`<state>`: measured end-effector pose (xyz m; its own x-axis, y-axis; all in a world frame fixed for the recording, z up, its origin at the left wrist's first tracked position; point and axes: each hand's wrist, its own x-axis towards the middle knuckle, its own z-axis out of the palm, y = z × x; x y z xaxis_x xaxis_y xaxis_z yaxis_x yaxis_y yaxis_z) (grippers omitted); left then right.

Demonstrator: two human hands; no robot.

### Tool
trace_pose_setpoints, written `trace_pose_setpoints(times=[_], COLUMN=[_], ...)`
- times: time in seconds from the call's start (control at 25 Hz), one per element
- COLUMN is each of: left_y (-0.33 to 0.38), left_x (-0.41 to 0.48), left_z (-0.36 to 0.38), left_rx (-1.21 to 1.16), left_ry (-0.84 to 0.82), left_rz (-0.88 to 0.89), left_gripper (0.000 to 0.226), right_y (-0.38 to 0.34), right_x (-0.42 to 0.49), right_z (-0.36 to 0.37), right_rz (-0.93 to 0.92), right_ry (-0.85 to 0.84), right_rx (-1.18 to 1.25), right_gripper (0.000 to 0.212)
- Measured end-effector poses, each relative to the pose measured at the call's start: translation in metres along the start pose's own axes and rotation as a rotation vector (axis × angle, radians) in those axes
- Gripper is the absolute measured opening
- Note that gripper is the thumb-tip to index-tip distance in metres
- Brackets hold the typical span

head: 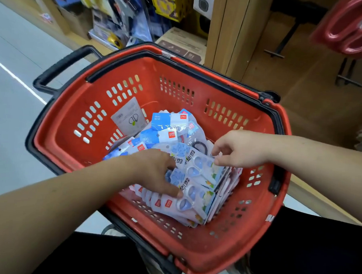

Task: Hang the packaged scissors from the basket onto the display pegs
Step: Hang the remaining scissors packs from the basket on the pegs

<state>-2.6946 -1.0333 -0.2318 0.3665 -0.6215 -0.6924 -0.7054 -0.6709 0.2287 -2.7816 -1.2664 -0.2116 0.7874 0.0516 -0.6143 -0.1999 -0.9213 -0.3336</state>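
A red basket (76, 100) with black handles stands before a wooden shelf unit (231, 34) and holds a heap of packaged scissors (194, 180) on blue-and-white cards. The left hand (159, 171) lies on the heap, its fingers and thumb curled around a bundle of packs. The right hand (238, 149) pinches the same bundle's upper edge. A grey card pack (128, 116) leans against the basket's far wall.

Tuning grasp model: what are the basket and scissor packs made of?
Basket: likely moulded red plastic, scuffed and matte, slotted walls. Scissor packs: seemingly printed card under clear glossy plastic; faint glints on fronts.
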Motion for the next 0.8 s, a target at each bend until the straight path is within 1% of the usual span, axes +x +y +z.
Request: trace_pose_setpoints(times=[0.08,0.12,0.2,0.32,0.44,0.52,0.56,0.64,0.68,0.72,0.76,0.8], left_y=[0.003,0.005,0.010,0.017,0.019,0.019,0.018,0.010,0.004,-0.001,-0.007,-0.011], left_x=[-0.005,-0.005,-0.006,-0.011,-0.016,-0.019,-0.021,-0.023,-0.025,-0.026,-0.028,-0.028], left_z=[0.009,0.011,0.010,0.012,0.012,0.015,0.015,0.005,-0.002,-0.009,-0.015,-0.019], left_rx=[0.047,0.066,0.125,0.176,0.071,0.002,-0.054,-0.190,-0.238,-0.283,-0.339,-0.380], left_ry=[-0.011,-0.002,-0.005,-0.015,0.044,0.098,0.119,0.163,0.190,0.220,0.249,0.265], left_rz=[-0.025,-0.045,-0.065,-0.011,0.045,0.080,0.099,0.110,0.110,0.119,0.132,0.142], left_gripper=[0.082,0.087,0.082,0.074,0.067,0.061,0.056,0.044,0.034,0.030,0.032,0.033], right_y=[-0.007,-0.010,-0.012,-0.017,-0.025,-0.029,-0.031,-0.035,-0.039,-0.044,-0.047,-0.050], right_x=[-0.003,-0.004,-0.008,-0.011,-0.010,-0.011,-0.010,-0.009,-0.008,-0.009,-0.007,-0.004], right_z=[0.001,0.001,0.000,0.000,0.005,0.007,0.009,0.014,0.018,0.021,0.027,0.033], right_rz=[0.005,0.001,0.006,-0.003,-0.014,-0.010,-0.009,-0.026,-0.041,-0.064,-0.082,-0.095], right_ry=[-0.055,-0.060,-0.052,-0.068,-0.108,-0.117,-0.115,-0.109,-0.089,-0.055,-0.020,0.016], right_rx=[0.027,0.035,0.036,0.037,0.058,0.118,0.155,0.198,0.225,0.275,0.339,0.410], right_gripper=[0.038,0.040,0.042,0.042,0.044,0.046,0.049,0.061,0.069,0.073,0.071,0.065])
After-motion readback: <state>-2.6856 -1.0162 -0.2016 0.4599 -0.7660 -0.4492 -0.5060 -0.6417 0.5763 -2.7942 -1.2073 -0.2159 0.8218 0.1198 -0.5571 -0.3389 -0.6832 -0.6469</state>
